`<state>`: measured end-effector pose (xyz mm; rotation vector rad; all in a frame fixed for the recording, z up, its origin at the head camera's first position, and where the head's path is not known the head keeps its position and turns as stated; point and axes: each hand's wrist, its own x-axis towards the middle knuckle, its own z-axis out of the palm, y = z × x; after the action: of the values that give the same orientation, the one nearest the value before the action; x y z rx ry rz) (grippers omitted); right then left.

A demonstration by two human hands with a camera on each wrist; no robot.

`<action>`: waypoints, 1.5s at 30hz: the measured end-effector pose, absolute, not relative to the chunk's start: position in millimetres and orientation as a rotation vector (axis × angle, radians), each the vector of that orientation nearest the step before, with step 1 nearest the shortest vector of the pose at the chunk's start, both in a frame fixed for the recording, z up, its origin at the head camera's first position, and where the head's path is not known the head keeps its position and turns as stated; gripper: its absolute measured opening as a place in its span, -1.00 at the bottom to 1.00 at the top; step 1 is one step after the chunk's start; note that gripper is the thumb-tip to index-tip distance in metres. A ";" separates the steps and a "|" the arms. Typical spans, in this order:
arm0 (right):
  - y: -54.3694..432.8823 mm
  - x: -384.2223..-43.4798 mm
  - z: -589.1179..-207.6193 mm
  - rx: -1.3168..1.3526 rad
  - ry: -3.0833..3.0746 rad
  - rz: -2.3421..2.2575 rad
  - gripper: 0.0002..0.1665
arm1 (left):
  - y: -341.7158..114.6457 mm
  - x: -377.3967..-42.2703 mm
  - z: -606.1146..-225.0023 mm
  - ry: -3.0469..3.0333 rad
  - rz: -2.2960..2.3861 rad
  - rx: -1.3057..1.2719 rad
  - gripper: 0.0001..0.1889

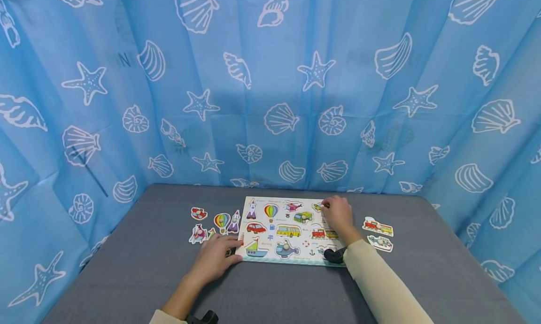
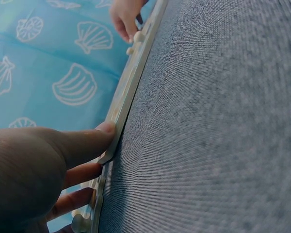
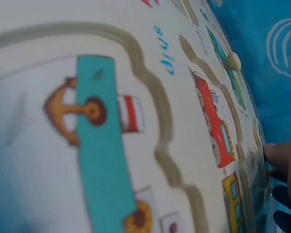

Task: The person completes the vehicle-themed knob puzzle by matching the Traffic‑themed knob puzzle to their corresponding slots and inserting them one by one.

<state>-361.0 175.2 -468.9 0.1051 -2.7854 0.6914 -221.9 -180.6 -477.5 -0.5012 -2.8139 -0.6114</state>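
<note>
Over at the board (image 1: 272, 259), my left hand (image 1: 214, 260) is spread, probably steadying it, can't tell if my right hand (image 1: 339, 218) grips anything.

Room for a hand on the near side of the fingers.
Between the wrists, bare table (image 1: 274, 298) leads up to the board (image 1: 274, 263). Loose pieces (image 1: 221, 222) crowd beyond the left hand (image 1: 214, 258); 1 knob (image 3: 233, 61) juts left of the right hand's (image 1: 339, 216) fingers, 2 pieces lie right, and a curtain (image 1: 274, 155) hangs behind.
</note>
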 end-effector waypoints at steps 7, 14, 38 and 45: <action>172.2 -361.2 -466.4 0.095 -2.802 0.665 -0.81 | -180.8 -222.9 -478.7 -2.808 -0.613 -0.503 -0.58; 170.9 -363.1 -465.8 0.083 -2.839 0.599 -0.83 | -180.6 -222.5 -477.8 -2.815 -0.609 -0.498 -0.59; 175.2 -360.6 -464.9 0.172 -2.917 0.575 -0.73 | -179.7 -219.1 -475.6 -2.800 -0.649 -0.514 -0.59; 179.6 -359.8 -458.6 0.245 -2.973 0.666 -0.60 | -180.1 -222.1 -477.6 -2.814 -0.609 -0.491 -0.59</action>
<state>-359.8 179.6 -458.6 0.2450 -2.9728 0.6665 -222.1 -180.1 -477.6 -0.4913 -2.8136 -0.6093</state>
